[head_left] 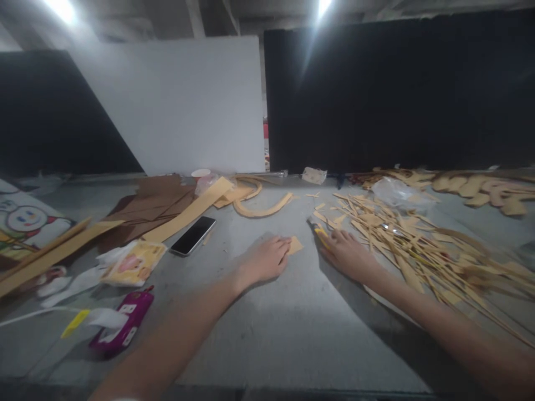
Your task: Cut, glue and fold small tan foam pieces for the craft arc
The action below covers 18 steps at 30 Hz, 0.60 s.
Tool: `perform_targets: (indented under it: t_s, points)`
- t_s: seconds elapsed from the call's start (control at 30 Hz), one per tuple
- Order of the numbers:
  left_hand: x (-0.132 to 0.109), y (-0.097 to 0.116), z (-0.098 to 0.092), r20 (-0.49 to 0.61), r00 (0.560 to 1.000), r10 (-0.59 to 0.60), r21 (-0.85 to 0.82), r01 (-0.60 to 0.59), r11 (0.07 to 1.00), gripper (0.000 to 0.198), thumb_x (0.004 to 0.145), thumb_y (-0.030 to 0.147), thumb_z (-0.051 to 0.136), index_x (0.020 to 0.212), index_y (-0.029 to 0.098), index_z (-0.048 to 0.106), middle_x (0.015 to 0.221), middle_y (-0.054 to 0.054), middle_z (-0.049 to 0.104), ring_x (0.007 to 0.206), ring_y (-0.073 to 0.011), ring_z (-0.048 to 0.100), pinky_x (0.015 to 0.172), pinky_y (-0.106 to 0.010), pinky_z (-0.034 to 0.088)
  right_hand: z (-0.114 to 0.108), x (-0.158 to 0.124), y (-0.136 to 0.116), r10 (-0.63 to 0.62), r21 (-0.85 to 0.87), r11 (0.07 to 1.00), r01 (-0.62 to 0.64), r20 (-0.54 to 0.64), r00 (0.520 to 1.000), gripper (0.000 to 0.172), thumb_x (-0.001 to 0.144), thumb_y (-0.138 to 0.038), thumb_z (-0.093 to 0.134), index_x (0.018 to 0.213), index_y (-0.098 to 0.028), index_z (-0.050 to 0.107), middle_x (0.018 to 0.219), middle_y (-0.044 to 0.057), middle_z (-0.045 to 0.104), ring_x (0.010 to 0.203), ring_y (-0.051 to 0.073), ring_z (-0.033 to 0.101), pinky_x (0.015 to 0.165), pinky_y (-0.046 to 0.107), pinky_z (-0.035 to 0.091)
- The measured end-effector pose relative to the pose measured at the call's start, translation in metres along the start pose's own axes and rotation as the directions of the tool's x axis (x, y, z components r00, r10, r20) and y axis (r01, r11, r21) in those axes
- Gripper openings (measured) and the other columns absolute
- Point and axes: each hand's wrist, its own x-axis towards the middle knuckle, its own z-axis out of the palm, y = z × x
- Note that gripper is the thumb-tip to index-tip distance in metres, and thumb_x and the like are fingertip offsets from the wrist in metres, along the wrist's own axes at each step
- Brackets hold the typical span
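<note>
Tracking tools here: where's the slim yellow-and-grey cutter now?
In the head view, the cutter sits right of centre, partly covered by the right hand, between the small tan piece and the heap of thin tan strips.

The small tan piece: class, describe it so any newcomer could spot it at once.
On the grey table, find the left grip. The small tan piece shows just beyond it. Unlike the long strips heaped at right, it is short and lies apart.

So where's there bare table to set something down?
The widest bare patch of table lies between the left forearm and right forearm. A smaller one sits between the phone, tissue pack and left forearm. Crowded: right, under tan strips; left, around the purple object.
</note>
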Motion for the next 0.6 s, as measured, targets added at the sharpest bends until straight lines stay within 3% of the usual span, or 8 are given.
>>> perform_targets:
  t_s: [0.1,0.23,0.4,0.6]
  points:
    - [0.002,-0.001,0.003,-0.007,1.0,0.015,0.032,-0.015,0.999,0.037,0.11,0.02,0.04,0.134,0.013,0.068,0.151,-0.014,0.066,0.14,-0.0266,0.059,0.121,-0.044,0.045,0.004,0.025,-0.012,-0.135,0.089,0.986,0.143,-0.082,0.987,0.045,0.111,-0.034,0.049,0.145,-0.009,0.064,0.148,0.025,0.064,0.139,0.037,0.059,0.114,0.053,0.047]
    - [0.004,-0.001,0.004,-0.026,1.0,0.002,0.026,-0.001,1.0,0.035,0.111,0.023,0.042,0.126,0.013,0.072,0.131,-0.014,0.075,0.127,-0.0272,0.065,0.114,-0.044,0.05,0.025,0.035,-0.036,-0.359,0.279,0.878,0.39,-0.155,0.92,0.054,0.115,-0.037,0.042,0.16,-0.01,0.053,0.159,0.02,0.059,0.149,0.03,0.055,0.125,0.05,0.044]
    - [0.004,-0.001,0.008,-0.07,0.997,0.024,-0.007,-0.025,1.0,0.036,0.112,0.025,0.041,0.131,0.015,0.07,0.137,-0.013,0.073,0.13,-0.0268,0.063,0.116,-0.045,0.048,0.047,0.032,-0.044,-0.33,0.264,0.887,0.379,-0.211,0.92,0.053,0.115,-0.032,0.038,0.162,-0.01,0.051,0.159,0.019,0.058,0.149,0.031,0.056,0.128,0.054,0.042]
    - [0.004,-0.002,0.008,-0.057,0.998,0.013,0.0,-0.013,1.0,0.037,0.111,0.024,0.043,0.132,0.012,0.071,0.136,-0.014,0.074,0.129,-0.0272,0.063,0.116,-0.043,0.047,0.042,0.03,-0.047,-0.294,0.225,0.915,0.335,-0.199,0.935,0.052,0.113,-0.024,0.041,0.162,-0.012,0.052,0.158,0.017,0.061,0.15,0.032,0.055,0.128,0.055,0.041]
